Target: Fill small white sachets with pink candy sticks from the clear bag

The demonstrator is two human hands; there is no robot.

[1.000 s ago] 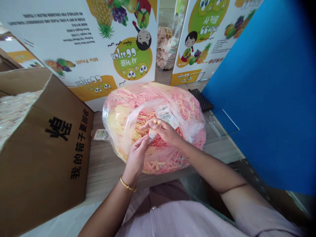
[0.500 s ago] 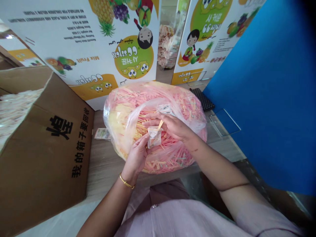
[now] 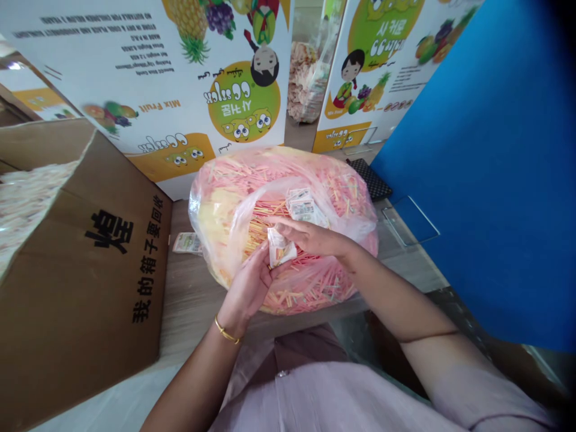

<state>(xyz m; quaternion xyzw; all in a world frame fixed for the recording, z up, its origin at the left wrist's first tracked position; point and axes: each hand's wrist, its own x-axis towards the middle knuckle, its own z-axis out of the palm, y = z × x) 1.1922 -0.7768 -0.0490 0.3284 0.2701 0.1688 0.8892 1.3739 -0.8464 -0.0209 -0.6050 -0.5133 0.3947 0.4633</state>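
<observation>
My left hand [image 3: 252,279] is closed on a small printed packet [image 3: 279,255], with yellowish candy sticks showing in its lower part. Across the packet's top edge reaches my right hand [image 3: 310,236], its fingers stretched out and touching the packet near its opening; no stick shows in them. Both hands are over the mouth of a big clear plastic bag [image 3: 211,180], full of thin pink and yellow candy sticks [image 3: 263,225]. A few more printed packets [image 3: 303,204] lie on the sticks just beyond my right hand.
To the left stands an open brown carton [image 3: 130,276] filled with packets. Printed white cartons [image 3: 180,84] rise behind the bag, with a bag of packets [image 3: 306,84] between them. A blue panel [image 3: 486,180] borders the right. One packet [image 3: 186,243] and a black patterned object [image 3: 369,179] lie on the table.
The yellow sticks that stuck up from my right hand are no longer visible there; yellowish sticks now show in the packet. My right hand has lowered slightly, and the packet is tilted.
</observation>
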